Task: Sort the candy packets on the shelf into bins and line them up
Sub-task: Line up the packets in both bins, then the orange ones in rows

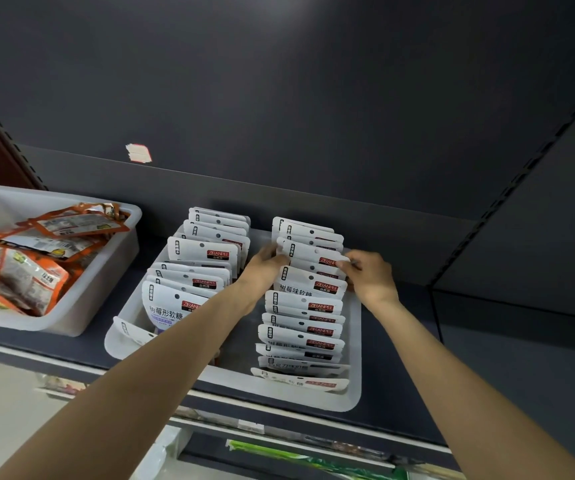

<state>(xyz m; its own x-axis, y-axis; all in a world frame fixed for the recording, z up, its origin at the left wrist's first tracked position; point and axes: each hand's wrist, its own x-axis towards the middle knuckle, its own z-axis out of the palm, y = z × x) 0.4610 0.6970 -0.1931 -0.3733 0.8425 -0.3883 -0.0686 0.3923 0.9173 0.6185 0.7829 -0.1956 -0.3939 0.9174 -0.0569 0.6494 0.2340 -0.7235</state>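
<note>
reaching over the dark grey shelf [400, 358], the person works in the wide translucent white plastic bin [353, 344], where flat white candy packets with red labels stand in two rows; another white bin [71, 306] of orange packets [26, 271] sits well apart beyond the left hand. both hands bracket the far half of the right-hand packet row [305, 306]: the left hand [265, 268] curls its fingers against one edge of an upright packet [312, 254], and the right hand [371, 275] pinches the opposite top corner between thumb and fingertips. these pouches look light, thin and floppy, with slick film that likely slides packet on packet, so a squeeze at both side edges, just below the stiffer sealed top, should keep one upright; a hold lower down, toward the soft filled belly, would probably let it buckle or fan its neighbours nearer the person.
</note>
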